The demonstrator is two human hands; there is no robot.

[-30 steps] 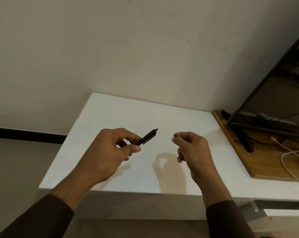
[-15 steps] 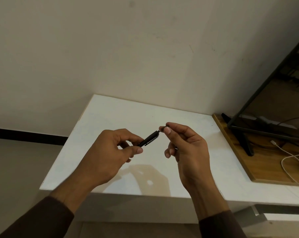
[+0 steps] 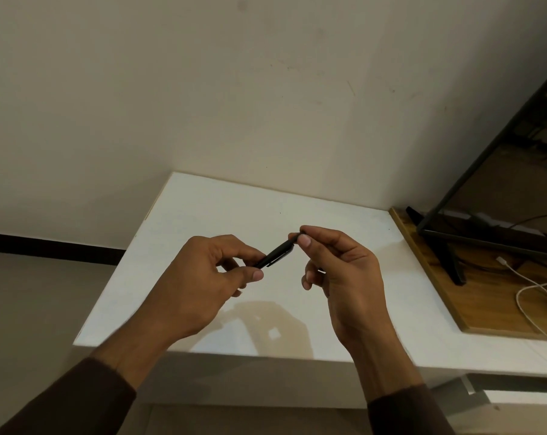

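Right hand (image 3: 344, 277) has closed in from 3 o'clock; its fingers pinch the upper end of the pen (image 3: 277, 254). Axis runs 8 to 2 o'clock; left hand (image 3: 203, 284) fingers clamp the lower end.

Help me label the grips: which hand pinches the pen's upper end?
The right hand: its thumb and forefinger pinch the upper end of the pen, while the left hand grips the lower end.
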